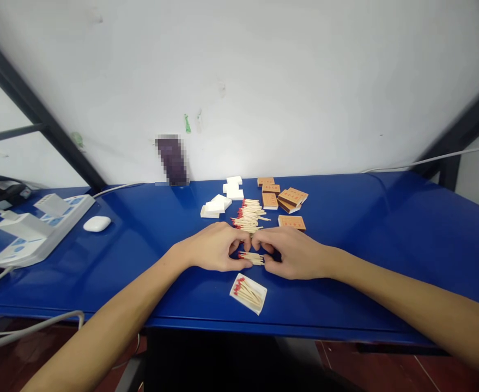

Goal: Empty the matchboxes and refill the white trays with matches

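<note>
Curving over the blue table (pixel 362 212) were my left hand (pixel 218 246) and right hand (pixel 298 252), gripping or not I couldn't tell; the match pile (pixel 248 214) lay at twelve o'clock, the tray (pixel 259 289) at six, loose matches (pixel 253 258) between my fingertips.

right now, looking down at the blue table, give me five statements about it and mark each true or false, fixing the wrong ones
1. Both hands, left hand and right hand, are at a small row of matches. True.
2. The white tray nearest the person has nothing in it. False: it holds red-headed matches.
3. A larger match pile lies beyond the hands. True.
4. The orange matchboxes lie left of the match pile. False: the orange matchboxes are to its right.
5. The small white case lies beside the right hand. False: the small white case is at the far left, near the power strip.
</note>
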Available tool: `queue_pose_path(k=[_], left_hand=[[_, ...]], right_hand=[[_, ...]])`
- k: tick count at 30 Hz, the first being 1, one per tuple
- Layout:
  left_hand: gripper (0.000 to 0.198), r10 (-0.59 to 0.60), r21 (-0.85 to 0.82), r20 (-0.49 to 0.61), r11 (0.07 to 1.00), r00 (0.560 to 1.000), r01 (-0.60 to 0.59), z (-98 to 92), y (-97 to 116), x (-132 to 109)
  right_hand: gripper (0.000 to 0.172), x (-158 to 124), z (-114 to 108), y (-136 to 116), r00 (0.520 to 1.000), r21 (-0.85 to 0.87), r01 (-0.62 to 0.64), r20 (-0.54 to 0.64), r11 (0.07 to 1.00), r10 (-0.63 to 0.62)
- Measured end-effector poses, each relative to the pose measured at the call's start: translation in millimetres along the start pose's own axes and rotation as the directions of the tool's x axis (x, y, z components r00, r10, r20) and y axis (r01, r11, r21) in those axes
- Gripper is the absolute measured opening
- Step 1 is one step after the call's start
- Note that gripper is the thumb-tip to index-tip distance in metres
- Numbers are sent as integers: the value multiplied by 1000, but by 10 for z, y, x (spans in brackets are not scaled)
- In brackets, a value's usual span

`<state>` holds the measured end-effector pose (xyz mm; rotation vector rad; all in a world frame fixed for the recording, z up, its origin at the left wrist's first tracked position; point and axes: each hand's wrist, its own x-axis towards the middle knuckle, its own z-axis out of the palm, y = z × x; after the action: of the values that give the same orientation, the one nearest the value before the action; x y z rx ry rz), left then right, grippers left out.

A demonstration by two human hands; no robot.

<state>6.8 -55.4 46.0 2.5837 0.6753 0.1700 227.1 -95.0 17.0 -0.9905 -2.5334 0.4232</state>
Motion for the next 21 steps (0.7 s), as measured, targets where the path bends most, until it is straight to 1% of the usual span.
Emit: queue_pose_path(k=[3,7,10,16,21], left_hand=[[22,2,7,3,1000,1000,-2,-1,2,-1],[22,5,1,-3,1000,1000,-5,0,-2,0],[22,4,-1,-8,1000,1000,-4,4,-6,2],[20,-17,-22,10,1000,1000,17,11,-3,-6],[16,-18,-27,10,999,1000,19,13,6,-8]], right_hand=[[14,-3,-14,-1,1000,-7,9,17,1000,-9],[13,-2,16,6,999,-10,47,-3,999,-47],[12,-3,37,7,999,-30,44,-23,999,-45],[12,-14,28,1,999,-51,32,-7,998,-32],[13,-7,64,20,997,-29,68,-26,997,-69]])
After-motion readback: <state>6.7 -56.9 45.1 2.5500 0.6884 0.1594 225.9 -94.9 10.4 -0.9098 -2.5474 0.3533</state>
